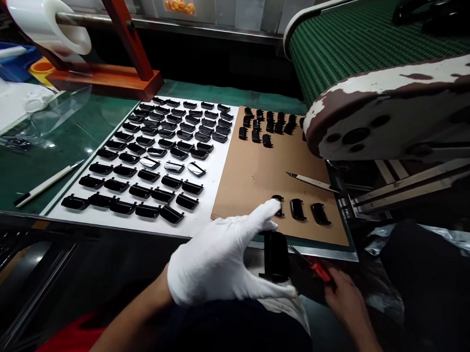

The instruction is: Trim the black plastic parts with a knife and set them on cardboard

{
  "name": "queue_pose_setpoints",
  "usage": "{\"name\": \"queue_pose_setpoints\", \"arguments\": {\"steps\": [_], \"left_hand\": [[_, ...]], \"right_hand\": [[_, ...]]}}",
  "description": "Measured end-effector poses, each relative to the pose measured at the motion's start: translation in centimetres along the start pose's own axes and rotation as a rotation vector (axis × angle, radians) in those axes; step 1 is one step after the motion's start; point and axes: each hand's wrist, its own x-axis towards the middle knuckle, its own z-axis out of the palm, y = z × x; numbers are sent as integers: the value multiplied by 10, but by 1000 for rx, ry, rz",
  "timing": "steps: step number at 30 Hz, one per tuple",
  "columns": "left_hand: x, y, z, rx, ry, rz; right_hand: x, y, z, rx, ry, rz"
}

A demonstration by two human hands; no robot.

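Note:
My left hand (222, 262), in a white glove, grips a glossy black plastic part (277, 254) by its ends between thumb and fingers, just off the table's front edge. In my bare right hand (347, 297) is a red-handled tool (320, 270) with a thin dark shaft pointing at the held part; its tip is too small to tell. Beyond my left fingers, a row of similar black parts (298, 209) lies on a brown cardboard sheet (274, 170). Many more black parts (140, 191) rest in rows on a white sheet (206, 195) to the left.
A white-handled knife (313, 181) lies on the cardboard, and a white pen-like tool (49, 183) on the green table (104, 119). A green conveyor belt (352, 45) overhangs the right side. Back left stand a plastic film roll (34, 21) and its orange frame (120, 28).

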Motion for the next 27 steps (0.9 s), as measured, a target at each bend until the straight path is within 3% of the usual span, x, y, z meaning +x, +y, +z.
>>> {"name": "queue_pose_setpoints", "arguments": {"steps": [8, 14, 16, 18, 21, 24, 25, 27], "left_hand": [[-16, -13, 11, -73, 44, -43], [-75, -36, 31, 32, 95, -272], [-97, -44, 39, 63, 126, -362], [-116, -53, 50, 51, 174, -442], [-139, -68, 69, 73, 225, -593], [-159, -89, 85, 187, 291, -738], [-165, -96, 90, 223, 319, -772], [-178, -109, 95, 277, 371, -825]], "right_hand": [[12, 10, 12, 76, 32, 59], [2, -16, 0, 85, 218, 272], [-7, -26, -13, 83, 213, 282], [-20, -31, -28, 114, 81, 152], [-44, -35, -44, 260, -231, -167], [-66, -44, -47, 276, -554, -258], [-71, -49, -45, 235, -574, -242], [-78, -59, -39, 151, -484, -208]]}}
